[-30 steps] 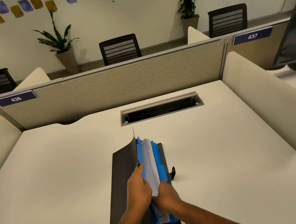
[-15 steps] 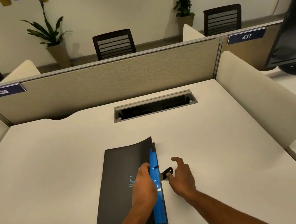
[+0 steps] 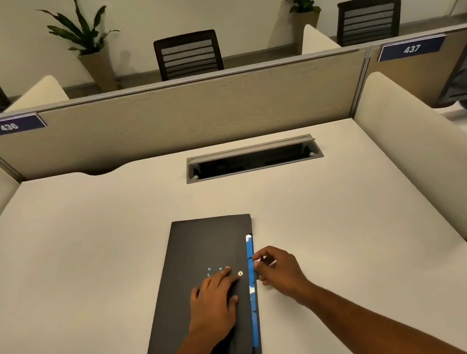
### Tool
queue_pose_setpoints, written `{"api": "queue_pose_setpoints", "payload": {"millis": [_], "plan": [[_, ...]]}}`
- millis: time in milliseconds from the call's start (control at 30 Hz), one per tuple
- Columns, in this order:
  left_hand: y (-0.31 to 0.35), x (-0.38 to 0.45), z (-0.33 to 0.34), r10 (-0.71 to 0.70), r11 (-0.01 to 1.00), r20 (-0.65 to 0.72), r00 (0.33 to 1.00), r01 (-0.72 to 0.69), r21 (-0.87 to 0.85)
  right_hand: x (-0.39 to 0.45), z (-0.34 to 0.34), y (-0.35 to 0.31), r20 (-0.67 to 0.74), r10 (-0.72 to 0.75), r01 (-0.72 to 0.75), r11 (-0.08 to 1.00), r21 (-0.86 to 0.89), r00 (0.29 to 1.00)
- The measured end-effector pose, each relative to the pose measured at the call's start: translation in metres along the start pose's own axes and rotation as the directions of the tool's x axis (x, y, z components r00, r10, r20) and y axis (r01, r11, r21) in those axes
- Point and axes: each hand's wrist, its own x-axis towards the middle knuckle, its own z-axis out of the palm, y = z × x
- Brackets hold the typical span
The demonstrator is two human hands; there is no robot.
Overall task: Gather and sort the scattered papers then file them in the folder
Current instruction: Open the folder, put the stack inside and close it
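1. White desk (image 3: 86,261) carries the closed folder (image 3: 198,274) at 6 o'clock.
2. Left hand (image 3: 215,302) presses flat on its cover, fingers straight.
3. Right hand (image 3: 277,270), at 3 o'clock of the folder, pinches its strap (image 3: 265,262).

Two bare forearms enter from the near edge, each ending in a bare hand: left hand (image 3: 216,305), right hand (image 3: 279,270). No sleeves, rings, watch or gloves are visible.

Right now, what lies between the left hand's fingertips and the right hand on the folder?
In the head view, the folder's silver snap stud and blue divider tabs lie between left hand and right hand.
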Motion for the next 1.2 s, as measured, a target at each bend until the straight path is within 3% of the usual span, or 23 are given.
{"api": "queue_pose_setpoints", "payload": {"millis": [167,300,500,833,1200], "plan": [[-0.023,-0.007,0.007,0.076,0.995,0.098,0.992,-0.081,0.054,0.009,0.004,-0.003,0.151,0.047,-0.046,0.999,-0.013,0.987],[-0.025,0.002,-0.011,0.100,0.994,0.303,0.948,-0.109,0.013,0.015,0.007,-0.005,0.216,0.056,-0.041,0.996,-0.073,0.975],[-0.024,0.009,-0.031,0.124,0.984,0.538,0.834,-0.173,0.040,0.024,0.016,-0.002,0.141,0.048,-0.019,0.979,-0.202,0.989],[-0.012,0.017,-0.036,0.014,0.992,0.596,0.803,-0.087,0.094,0.036,0.029,-0.002,0.033,0.116,-0.095,0.920,-0.379,0.993],[-0.010,0.017,-0.039,-0.004,0.993,0.609,0.794,-0.070,0.098,0.050,0.032,-0.012,0.050,0.226,-0.183,0.884,-0.430,0.973]]}}
